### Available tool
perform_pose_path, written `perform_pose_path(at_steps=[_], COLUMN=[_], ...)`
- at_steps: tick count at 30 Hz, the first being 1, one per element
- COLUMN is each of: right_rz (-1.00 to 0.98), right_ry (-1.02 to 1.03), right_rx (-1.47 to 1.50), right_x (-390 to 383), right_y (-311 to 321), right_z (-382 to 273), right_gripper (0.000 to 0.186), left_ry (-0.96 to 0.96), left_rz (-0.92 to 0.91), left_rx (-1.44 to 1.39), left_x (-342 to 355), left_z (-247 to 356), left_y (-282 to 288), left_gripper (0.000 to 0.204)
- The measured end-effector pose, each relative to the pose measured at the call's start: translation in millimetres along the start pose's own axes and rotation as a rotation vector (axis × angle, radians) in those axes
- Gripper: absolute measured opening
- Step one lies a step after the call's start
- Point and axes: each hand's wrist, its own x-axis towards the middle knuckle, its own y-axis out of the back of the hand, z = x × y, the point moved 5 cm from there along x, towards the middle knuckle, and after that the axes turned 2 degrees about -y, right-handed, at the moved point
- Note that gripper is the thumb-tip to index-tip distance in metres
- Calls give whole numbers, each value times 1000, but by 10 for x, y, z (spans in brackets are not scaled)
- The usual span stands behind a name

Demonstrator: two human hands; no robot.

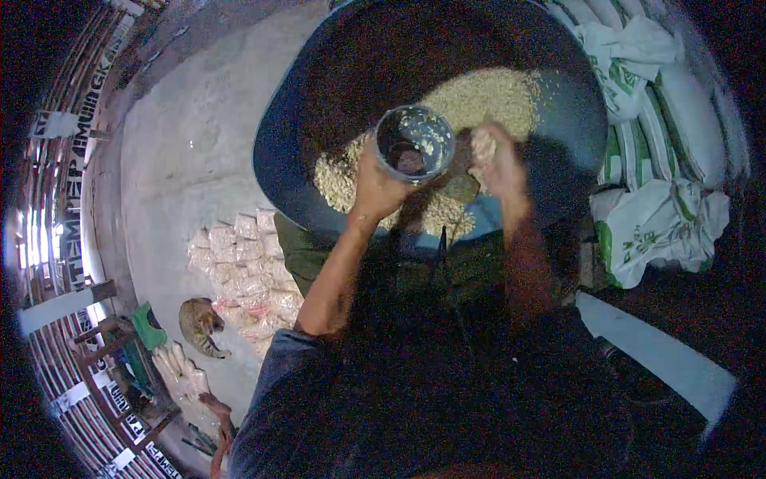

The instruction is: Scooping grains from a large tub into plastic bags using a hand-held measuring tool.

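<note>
Clear plastic cup [415, 144] sits in the left hand [379, 184], fingers wrapped round its left and lower side. Mouth faces up at the camera, so long axis runs roughly along the line of sight; bits of grain stick to the inner wall. Right hand [504, 164] is blurred but looks curled round a clump of grain [483, 148].

Key relation: cup lies at about 9 to 10 o'clock from the right hand — near, with a gap between in this view. Right hand is also the closer one to the main heap [491, 100], which lies at 12 o'clock from it. Smaller heap [333, 182] at 8 o'clock from the cup, just beside the left hand.

Edges: wide tub [570, 120] surrounds both hands; near rim at 6 o'clock, right wall at 3. Most open room is at 11 o'clock from the cup — dark tub bottom, no heap visible there.
</note>
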Motion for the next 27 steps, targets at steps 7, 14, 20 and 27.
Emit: perform_pose_path(at_steps=[7,14,20,27], right_rz=[-61,293,-14,191], right_ry=[812,783,693,644], right_rx=[-1076,-1008,-1042,-1366], right_x=[-732,-542,-533,-144], right_y=[-1466,-747,-795,-453], right_z=[-635,-625,-114,304], right_gripper=[22,21,23,26], left_ry=[-20,35,-44,-30], left_rz=[-78,3,-38,-12], left_rx=[106,-116,-163,-264], left_x=[-41,-99,69,113], left_z=[-101,215,-47,93], left_y=[-102,-146,-209,-288], left_gripper=[67,73,74,83])
